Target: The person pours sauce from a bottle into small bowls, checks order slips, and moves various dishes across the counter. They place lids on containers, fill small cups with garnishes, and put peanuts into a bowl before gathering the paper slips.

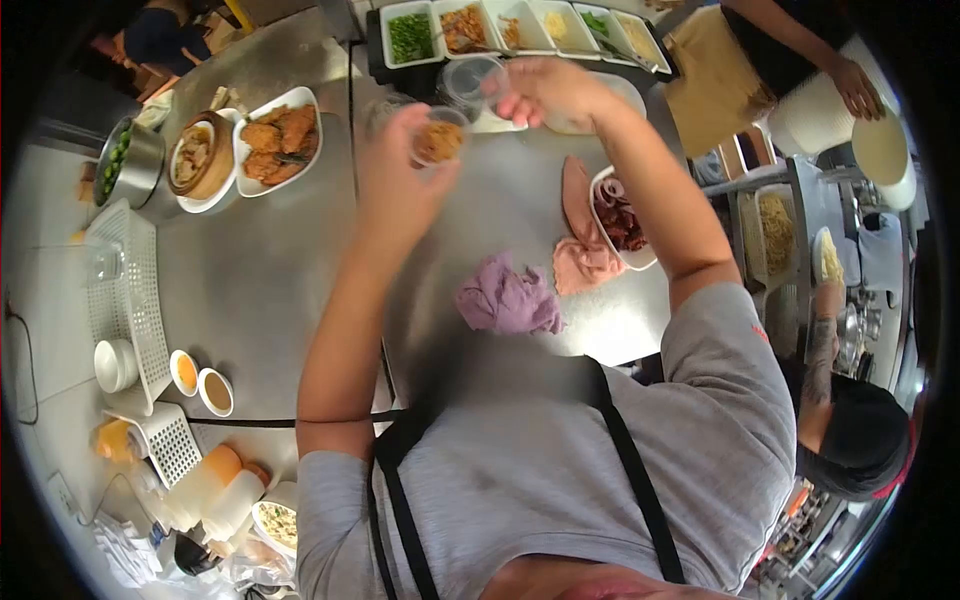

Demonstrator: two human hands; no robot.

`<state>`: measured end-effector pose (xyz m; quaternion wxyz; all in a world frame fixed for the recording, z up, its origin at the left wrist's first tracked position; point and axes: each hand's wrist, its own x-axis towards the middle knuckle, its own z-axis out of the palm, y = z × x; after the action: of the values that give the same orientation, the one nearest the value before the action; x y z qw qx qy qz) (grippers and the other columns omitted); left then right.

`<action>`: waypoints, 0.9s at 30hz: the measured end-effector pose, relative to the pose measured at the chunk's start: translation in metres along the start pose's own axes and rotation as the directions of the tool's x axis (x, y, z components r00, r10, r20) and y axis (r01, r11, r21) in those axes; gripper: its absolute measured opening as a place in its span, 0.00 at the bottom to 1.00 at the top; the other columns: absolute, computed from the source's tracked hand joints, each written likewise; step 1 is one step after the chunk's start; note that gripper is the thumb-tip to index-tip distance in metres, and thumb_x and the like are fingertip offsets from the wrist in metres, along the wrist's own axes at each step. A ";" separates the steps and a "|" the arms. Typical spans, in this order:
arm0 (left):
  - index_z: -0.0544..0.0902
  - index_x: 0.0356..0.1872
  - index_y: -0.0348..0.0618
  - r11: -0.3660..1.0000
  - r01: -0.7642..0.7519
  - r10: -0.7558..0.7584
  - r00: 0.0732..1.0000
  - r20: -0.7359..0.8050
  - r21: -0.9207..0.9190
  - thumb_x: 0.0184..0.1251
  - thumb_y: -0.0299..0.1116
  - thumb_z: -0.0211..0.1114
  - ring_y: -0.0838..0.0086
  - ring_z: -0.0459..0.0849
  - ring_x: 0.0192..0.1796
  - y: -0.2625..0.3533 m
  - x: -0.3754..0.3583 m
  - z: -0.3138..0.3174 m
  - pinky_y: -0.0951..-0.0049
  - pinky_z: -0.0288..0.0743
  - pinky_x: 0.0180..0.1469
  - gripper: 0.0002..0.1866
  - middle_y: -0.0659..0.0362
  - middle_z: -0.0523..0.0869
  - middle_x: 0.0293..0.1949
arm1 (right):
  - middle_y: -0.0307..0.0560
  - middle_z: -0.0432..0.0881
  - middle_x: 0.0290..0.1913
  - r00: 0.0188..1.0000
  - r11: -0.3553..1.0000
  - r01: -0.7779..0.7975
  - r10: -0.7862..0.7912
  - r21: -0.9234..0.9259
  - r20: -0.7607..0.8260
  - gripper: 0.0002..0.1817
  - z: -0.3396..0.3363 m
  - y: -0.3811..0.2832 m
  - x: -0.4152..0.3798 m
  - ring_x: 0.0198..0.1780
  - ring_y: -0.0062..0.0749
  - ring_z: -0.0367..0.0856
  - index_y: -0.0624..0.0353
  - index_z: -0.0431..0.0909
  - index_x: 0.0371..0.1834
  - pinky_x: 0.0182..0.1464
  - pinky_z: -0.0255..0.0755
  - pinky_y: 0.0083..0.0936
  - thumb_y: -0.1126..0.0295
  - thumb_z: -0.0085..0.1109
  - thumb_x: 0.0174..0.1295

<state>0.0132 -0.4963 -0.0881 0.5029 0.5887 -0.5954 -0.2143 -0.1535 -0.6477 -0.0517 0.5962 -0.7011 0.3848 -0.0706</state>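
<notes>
My left hand (392,180) is wrapped around a small clear plastic cup (440,142) with orange-brown food inside, raised above the steel table (270,260). To its right, my right hand (555,92) has its fingertips at the edge of a clear round plastic lid (472,80), close above the cup. Under the hands, a crumpled purple cloth (508,294) lies on the table. A pink cloth (585,265) rests beside a white dish of dark red food (618,215), partly hidden behind my right forearm.
Several white trays of toppings (463,28) line the back edge. At the left stand a white dish of fried food (283,140), a bamboo steamer (196,155), a steel pot (140,165) and two small sauce bowls (215,392). Other people work at the right and upper left.
</notes>
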 end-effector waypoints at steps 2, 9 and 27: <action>0.64 0.50 0.38 1.000 -0.014 0.014 0.999 0.040 0.007 0.43 0.23 0.63 0.70 0.72 0.49 0.006 -0.006 0.005 0.74 0.68 0.47 0.29 0.54 0.71 0.47 | 0.43 0.75 0.28 0.984 0.958 -0.108 0.066 0.265 0.163 0.26 0.015 0.007 -0.006 0.27 0.26 0.75 0.61 0.70 0.46 0.27 0.69 0.20 0.50 0.39 0.59; 0.65 0.47 0.39 1.000 0.008 -0.008 0.996 0.093 -0.003 0.40 0.23 0.62 0.59 0.72 0.46 0.019 -0.020 0.002 0.70 0.69 0.44 0.27 0.50 0.71 0.43 | 0.43 0.75 0.29 0.988 0.983 -0.053 0.026 0.175 0.155 0.27 0.066 -0.005 -0.030 0.26 0.25 0.75 0.60 0.71 0.43 0.25 0.69 0.19 0.46 0.42 0.57; 0.73 0.26 0.38 0.811 0.351 -0.537 0.764 -0.357 -0.468 0.63 0.52 0.39 0.75 0.72 0.27 -0.051 -0.053 -0.016 0.74 0.67 0.28 0.26 0.60 0.75 0.23 | 0.57 0.72 0.26 0.739 0.804 0.512 -0.591 -0.301 -0.323 0.15 0.201 0.012 -0.005 0.28 0.47 0.72 0.65 0.65 0.32 0.30 0.64 0.34 0.61 0.45 0.58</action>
<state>0.0413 -0.4531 -0.1432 0.6682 0.6419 -0.2421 -0.2880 -0.0504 -0.4875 -0.1171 0.3855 -0.8078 0.2773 -0.3494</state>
